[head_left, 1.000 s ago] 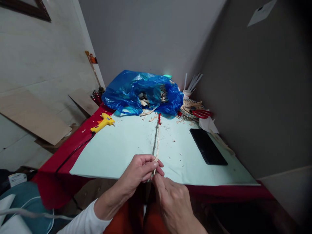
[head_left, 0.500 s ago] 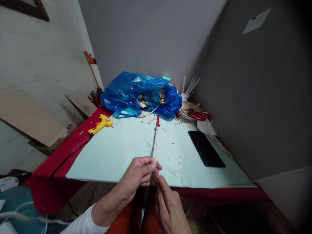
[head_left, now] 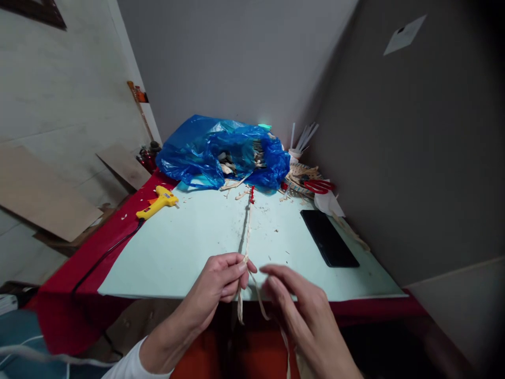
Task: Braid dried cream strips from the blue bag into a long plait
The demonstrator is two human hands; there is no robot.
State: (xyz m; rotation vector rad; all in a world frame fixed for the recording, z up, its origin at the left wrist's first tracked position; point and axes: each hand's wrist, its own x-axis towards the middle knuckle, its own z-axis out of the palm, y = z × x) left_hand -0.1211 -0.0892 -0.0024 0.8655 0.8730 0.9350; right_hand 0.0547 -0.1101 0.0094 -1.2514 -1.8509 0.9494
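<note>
A thin, pale braided cord (head_left: pixel 248 231) runs toward me over the table from a red tie (head_left: pixel 252 195) at its far end. My left hand (head_left: pixel 221 276) pinches its near end between thumb and forefinger. Below that grip one loose strand (head_left: pixel 240 308) hangs down, and another strand (head_left: pixel 259 295) curves down to the right, past the table edge. To the right, my right hand (head_left: pixel 305 310) is apart from the cord, its thumb and forefinger spread with nothing seen between them. The lower fingers of this hand are partly hidden.
A yellow glue gun (head_left: pixel 158 202) with a black cable lies at left. Behind stands a blue plastic bag (head_left: pixel 189 152) of pale fibre pieces. At right are a black tablet-like slab (head_left: pixel 329 239), red-handled scissors (head_left: pixel 319 186) and a cup of white sticks (head_left: pixel 295 153). Scraps dot the pale tabletop cover (head_left: pixel 165 263).
My right hand has let go of the strands and moved right and up, its fingers opening. The left hand keeps its pinch. The whole view has shifted slightly.
</note>
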